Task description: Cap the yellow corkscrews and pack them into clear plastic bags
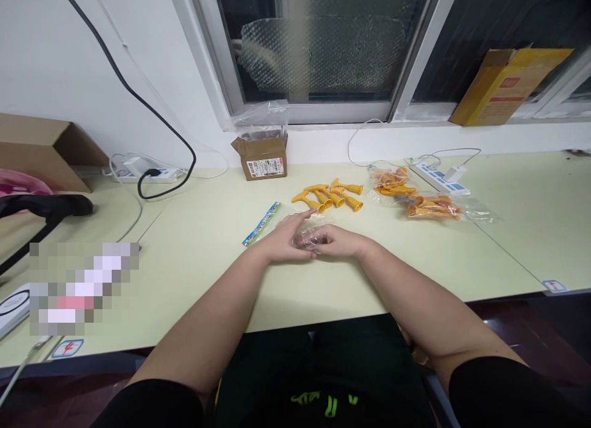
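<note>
My left hand (285, 238) and my right hand (336, 239) meet over the pale table. Between them is a crinkled clear plastic bag (310, 237), which the fingers of both hands grip. A colourful header card (261, 225) lies flat just left of my left hand, with clear plastic beside it. Several loose orange-yellow plastic pieces (339, 200), flared at one end, are heaped just beyond my fingertips. Off to the right lie two clear bags of similar pieces, one farther back (393, 185) and one nearer (431, 207).
A small open carton (264, 157) stands against the wall. Power strips lie at the back left (161, 174) and back right (443, 180), with cables. A large cardboard box (37, 145), a black stand (46, 209) and a blurred-out object (87, 286) occupy the left.
</note>
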Action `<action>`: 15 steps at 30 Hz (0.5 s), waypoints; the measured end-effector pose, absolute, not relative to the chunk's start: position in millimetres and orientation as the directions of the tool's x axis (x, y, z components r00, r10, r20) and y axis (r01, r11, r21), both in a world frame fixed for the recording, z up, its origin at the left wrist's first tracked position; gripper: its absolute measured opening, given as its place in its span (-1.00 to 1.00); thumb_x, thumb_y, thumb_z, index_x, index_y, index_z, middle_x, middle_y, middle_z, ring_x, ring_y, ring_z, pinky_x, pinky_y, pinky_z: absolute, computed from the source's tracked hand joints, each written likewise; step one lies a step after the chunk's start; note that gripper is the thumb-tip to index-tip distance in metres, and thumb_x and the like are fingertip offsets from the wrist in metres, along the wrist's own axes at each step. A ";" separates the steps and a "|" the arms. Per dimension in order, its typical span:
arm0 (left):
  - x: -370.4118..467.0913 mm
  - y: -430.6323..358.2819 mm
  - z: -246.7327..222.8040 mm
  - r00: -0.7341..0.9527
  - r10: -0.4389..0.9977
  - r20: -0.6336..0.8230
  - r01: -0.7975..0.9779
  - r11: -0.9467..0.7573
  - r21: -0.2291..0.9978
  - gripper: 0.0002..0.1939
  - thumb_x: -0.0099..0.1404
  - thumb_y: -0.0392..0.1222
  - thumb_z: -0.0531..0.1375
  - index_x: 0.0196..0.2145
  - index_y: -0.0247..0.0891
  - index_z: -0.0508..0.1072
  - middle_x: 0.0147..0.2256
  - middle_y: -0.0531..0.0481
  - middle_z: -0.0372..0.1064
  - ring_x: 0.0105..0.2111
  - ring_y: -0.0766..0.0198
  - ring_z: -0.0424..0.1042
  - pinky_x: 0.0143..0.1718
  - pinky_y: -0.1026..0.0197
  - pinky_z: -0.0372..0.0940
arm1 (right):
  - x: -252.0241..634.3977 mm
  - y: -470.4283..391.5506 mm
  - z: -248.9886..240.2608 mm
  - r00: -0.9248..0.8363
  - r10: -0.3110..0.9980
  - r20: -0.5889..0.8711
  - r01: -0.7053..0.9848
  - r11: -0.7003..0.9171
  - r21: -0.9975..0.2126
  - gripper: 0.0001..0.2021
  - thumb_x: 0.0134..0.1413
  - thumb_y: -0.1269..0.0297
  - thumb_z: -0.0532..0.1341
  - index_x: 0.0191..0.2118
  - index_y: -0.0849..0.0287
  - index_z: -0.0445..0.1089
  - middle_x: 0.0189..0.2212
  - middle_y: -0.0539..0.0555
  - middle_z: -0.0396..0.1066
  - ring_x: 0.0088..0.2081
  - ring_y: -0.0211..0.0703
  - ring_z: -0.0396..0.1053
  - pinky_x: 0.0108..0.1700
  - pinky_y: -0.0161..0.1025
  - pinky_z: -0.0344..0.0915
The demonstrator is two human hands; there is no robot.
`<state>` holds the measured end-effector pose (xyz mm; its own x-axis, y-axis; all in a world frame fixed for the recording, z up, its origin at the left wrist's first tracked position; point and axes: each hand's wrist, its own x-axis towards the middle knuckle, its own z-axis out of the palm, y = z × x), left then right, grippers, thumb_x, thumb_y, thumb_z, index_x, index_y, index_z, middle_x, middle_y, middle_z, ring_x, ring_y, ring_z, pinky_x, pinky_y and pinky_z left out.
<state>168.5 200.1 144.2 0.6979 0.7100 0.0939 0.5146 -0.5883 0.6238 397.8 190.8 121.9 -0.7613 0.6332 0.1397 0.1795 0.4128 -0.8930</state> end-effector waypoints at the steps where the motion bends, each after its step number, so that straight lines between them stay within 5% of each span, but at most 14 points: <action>1: 169.2 199.4 144.3 0.711 0.698 0.088 0.509 -0.597 0.620 0.22 0.05 0.20 0.45 0.51 -0.05 -0.05 0.43 -0.19 0.06 0.41 -0.23 0.08 0.41 -0.21 0.04 | 396.7 190.8 121.3 -0.750 0.643 0.154 0.196 0.438 -0.878 -0.64 0.20 0.07 0.36 0.04 0.10 0.60 0.08 0.14 0.55 0.11 0.10 0.49 0.18 -0.01 0.38; 6: 174.5 190.4 151.7 0.748 0.656 0.098 0.478 -0.635 0.607 0.32 -0.07 0.28 0.50 0.51 0.02 -0.03 0.47 -0.14 -0.04 0.46 -0.24 -0.06 0.46 -0.21 -0.05 | 401.7 195.5 118.9 -0.631 0.749 0.201 0.331 0.495 -0.804 -0.17 -0.23 0.11 0.58 0.26 0.08 0.44 0.30 0.23 0.35 0.31 0.29 0.30 0.32 0.12 0.25; 9: 175.9 185.0 157.5 0.752 0.653 0.093 0.501 -0.658 0.562 0.34 -0.12 0.27 0.52 0.50 0.09 -0.03 0.50 -0.10 -0.14 0.50 -0.26 -0.21 0.48 -0.28 -0.17 | 402.2 195.2 121.2 -0.642 0.739 0.203 0.354 0.520 -0.777 -0.01 -0.32 0.11 0.61 0.34 0.05 0.35 0.41 0.24 0.18 0.41 0.35 0.13 0.41 0.19 0.09; 12: 173.6 184.3 159.1 0.756 0.653 0.038 0.536 -0.652 0.537 0.40 -0.15 0.24 0.54 0.51 0.14 -0.08 0.51 -0.08 -0.17 0.50 -0.28 -0.24 0.47 -0.33 -0.20 | 398.0 191.6 125.4 -0.686 0.699 0.203 0.330 0.548 -0.769 -0.13 -0.29 0.12 0.61 0.26 0.02 0.45 0.38 0.19 0.25 0.41 0.32 0.13 0.42 0.15 0.08; 15: 168.2 187.9 157.3 0.743 0.669 -0.018 0.570 -0.618 0.542 0.43 -0.16 0.22 0.54 0.52 0.13 -0.13 0.48 -0.08 -0.04 0.47 -0.30 -0.07 0.44 -0.32 -0.09 | 396.1 189.8 129.2 -0.715 0.664 0.221 0.230 0.522 -0.821 -0.36 -0.23 0.07 0.59 0.08 0.00 0.58 0.20 0.12 0.47 0.31 0.22 0.31 0.36 0.07 0.17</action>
<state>168.2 187.9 157.3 0.7429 0.6692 -0.0175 0.5696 -0.6181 0.5418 396.1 189.8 129.2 -0.7147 0.6635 0.2213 0.2302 0.5219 -0.8214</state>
